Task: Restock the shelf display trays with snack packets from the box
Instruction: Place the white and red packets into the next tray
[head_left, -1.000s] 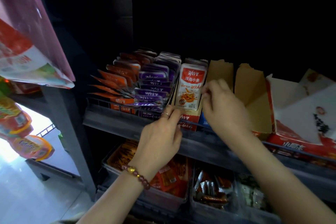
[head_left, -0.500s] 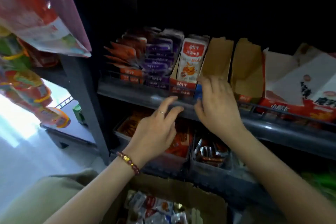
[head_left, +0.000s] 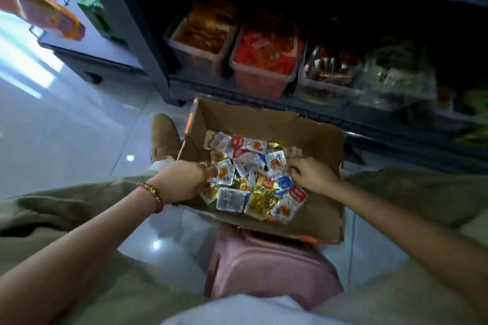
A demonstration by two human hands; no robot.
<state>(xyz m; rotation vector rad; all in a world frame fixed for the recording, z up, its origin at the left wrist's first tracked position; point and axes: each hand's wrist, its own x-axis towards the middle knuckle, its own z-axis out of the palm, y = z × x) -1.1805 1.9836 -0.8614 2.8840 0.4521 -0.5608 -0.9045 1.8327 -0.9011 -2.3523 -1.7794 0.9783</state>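
An open cardboard box (head_left: 320, 215) sits between my knees, low in the head view. It holds several loose snack packets (head_left: 253, 179) in white, red, blue and gold. Both hands are inside it. My left hand (head_left: 188, 179), with a bead bracelet on its wrist, reaches in from the left, and its fingertips pinch a white and orange packet (head_left: 224, 173). My right hand (head_left: 311, 174) comes in from the right with its fingers curled onto the packets at the pile's right edge. The display trays on the upper shelf are out of view.
The box rests on a pink stool (head_left: 266, 269). Behind it, the bottom shelf (head_left: 264, 92) carries clear bins of brown (head_left: 203, 34), red (head_left: 264, 60) and mixed (head_left: 327, 71) snacks. A brown shoe (head_left: 163, 137) stands on the glossy tiled floor at left.
The view has swung down from the upper shelf to the box. Both hands left the shelf's display trays and dropped into the packets.
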